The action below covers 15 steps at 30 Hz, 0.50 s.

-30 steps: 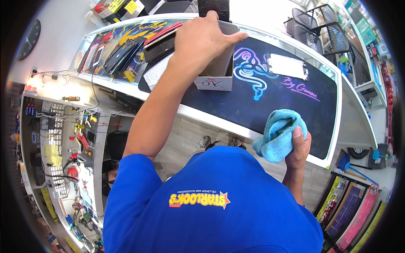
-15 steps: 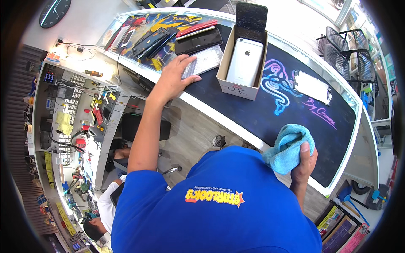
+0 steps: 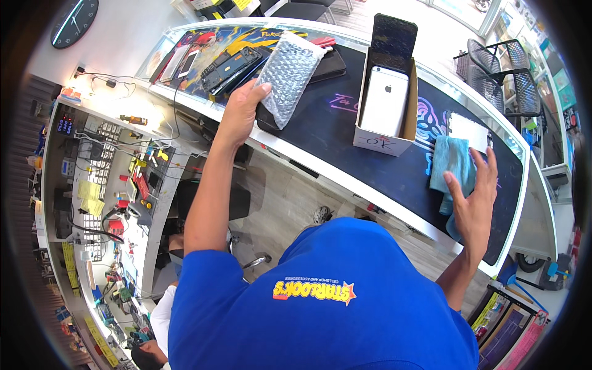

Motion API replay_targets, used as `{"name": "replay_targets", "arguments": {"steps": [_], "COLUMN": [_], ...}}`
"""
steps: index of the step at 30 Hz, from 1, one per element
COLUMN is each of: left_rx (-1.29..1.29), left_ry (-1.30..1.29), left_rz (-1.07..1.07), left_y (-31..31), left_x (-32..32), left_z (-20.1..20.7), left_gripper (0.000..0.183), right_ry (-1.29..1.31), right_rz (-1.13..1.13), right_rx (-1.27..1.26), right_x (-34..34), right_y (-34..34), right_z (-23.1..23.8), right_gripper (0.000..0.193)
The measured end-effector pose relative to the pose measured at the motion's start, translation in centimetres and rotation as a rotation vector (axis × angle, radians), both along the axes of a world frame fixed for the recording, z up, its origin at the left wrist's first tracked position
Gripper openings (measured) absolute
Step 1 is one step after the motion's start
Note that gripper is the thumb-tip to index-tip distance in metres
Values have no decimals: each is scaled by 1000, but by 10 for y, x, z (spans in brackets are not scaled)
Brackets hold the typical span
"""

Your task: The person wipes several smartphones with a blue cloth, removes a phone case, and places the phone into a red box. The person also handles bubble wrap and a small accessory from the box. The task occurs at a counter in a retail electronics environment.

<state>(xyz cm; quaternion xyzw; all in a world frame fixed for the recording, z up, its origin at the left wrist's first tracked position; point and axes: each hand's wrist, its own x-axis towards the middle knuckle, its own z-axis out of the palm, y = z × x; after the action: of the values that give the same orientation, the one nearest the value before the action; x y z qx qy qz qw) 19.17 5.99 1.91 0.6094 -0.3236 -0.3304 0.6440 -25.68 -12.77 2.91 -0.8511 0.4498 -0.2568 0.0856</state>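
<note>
My left hand (image 3: 243, 111) grips a flat bubble-wrap packet (image 3: 290, 74) by its near left edge and holds it tilted up above the counter; what is inside cannot be made out. At the right, my right hand (image 3: 476, 200) has its fingers spread beside a light blue cloth (image 3: 449, 163) that lies on the dark mat. Between my hands stands an open cardboard box (image 3: 385, 145) with its black-lined flap raised. A silver smartphone (image 3: 385, 102) leans upright in it, back side showing. Past the cloth lies a white phone-sized panel (image 3: 470, 128), partly covered.
Several dark phones and phone parts (image 3: 231, 71) are stacked behind the packet, with a black phone (image 3: 330, 66) beside them. The mat (image 3: 327, 139) covers a white-edged counter. A person (image 3: 154, 351) sits at the cluttered workbench on the left. Black mesh chairs (image 3: 502, 77) stand beyond the counter.
My left hand has lifted the bubble-wrap packet off the counter and tilted it up. My right hand has let go of the cloth, which now rests on the mat.
</note>
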Motion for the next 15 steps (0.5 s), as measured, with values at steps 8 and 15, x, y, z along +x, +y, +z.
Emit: {"name": "replay_targets", "arguments": {"steps": [8,15], "left_rx": [-103,-108], "left_ry": [390,345], "left_rz": [-111,-189], "left_y": [25,47], "left_x": [-77,-118], "left_z": [17,20], "left_gripper": [52,45], "right_ry": [-815,-695], "right_rz": [473,436], "right_rx": [629,970], "right_x": [107,173], "right_y": [61,63], "right_z": [56,55], "right_gripper": [68,60]}}
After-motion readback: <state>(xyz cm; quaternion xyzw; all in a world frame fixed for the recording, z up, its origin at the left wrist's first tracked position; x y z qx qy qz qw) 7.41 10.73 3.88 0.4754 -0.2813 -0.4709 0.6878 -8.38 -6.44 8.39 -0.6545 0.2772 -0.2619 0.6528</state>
